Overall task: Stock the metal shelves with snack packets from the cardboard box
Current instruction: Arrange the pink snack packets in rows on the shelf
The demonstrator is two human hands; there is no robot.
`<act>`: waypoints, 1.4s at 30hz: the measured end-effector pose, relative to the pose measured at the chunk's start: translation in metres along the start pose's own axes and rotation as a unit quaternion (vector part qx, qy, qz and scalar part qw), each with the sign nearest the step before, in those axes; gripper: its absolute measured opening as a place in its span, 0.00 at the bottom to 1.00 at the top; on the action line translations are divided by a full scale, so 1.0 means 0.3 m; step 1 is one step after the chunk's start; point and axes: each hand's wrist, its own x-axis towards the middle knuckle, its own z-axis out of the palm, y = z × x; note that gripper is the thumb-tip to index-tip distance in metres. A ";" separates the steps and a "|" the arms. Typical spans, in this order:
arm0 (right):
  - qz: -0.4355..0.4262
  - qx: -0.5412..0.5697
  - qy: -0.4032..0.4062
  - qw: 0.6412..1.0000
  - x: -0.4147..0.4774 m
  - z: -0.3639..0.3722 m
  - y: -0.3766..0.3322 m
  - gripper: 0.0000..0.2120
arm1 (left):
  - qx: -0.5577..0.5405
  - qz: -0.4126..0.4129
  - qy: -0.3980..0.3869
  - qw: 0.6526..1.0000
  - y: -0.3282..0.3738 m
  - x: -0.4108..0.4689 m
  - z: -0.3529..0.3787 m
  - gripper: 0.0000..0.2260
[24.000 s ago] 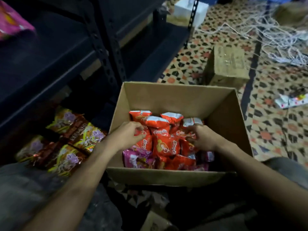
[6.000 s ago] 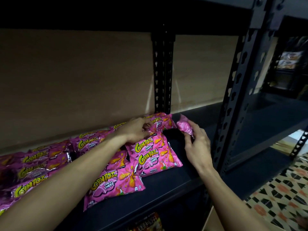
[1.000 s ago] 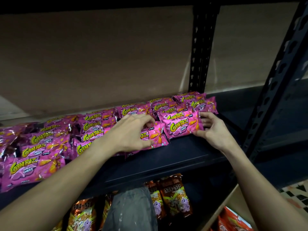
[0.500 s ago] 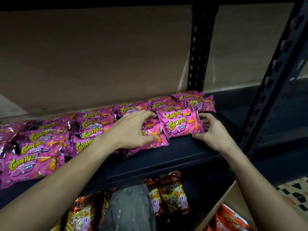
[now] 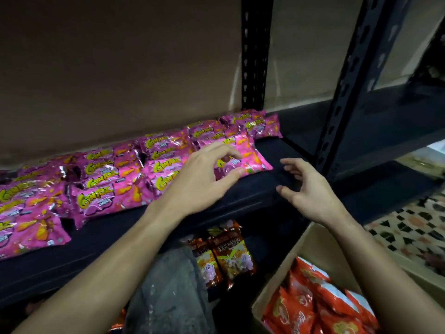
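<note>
Several pink snack packets lie in overlapping rows on the black metal shelf. My left hand hovers over the front right packet, fingers loosely curled, thumb tip near its edge, holding nothing. My right hand is off the packets, in front of the shelf edge, with relaxed spread fingers and nothing in it. The cardboard box sits at the lower right with several red-orange packets inside.
Brown-orange snack packets stand on the lower shelf. Black perforated uprights frame the bay. A grey-clad knee is under my left arm. Patterned floor tiles show at right.
My right hand has let go of the front right pink packet and drawn back toward me. My left hand has lifted slightly off the packets. The view has tipped down, showing more of the box.
</note>
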 end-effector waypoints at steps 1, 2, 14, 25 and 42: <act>-0.008 -0.008 0.010 1.000 -0.046 -0.012 0.004 0.26 | -0.017 0.001 -0.007 1.000 0.027 -0.011 0.027 0.09; -0.011 -0.017 0.015 1.000 -0.095 -0.025 0.013 0.25 | -0.035 0.002 -0.023 0.999 0.051 -0.023 0.063 0.08; 0.260 -0.147 -0.117 0.947 -0.723 -0.099 0.410 0.17 | -0.018 -0.027 -0.344 0.938 0.078 -0.309 0.744 0.19; 0.349 -0.126 -0.333 0.867 -0.825 0.079 0.668 0.11 | -0.006 -0.012 -0.305 0.952 0.053 -0.334 0.930 0.22; 0.287 -0.168 -0.592 0.734 -0.786 0.546 0.814 0.26 | -0.011 -0.006 -0.285 0.958 0.016 -0.352 0.956 0.19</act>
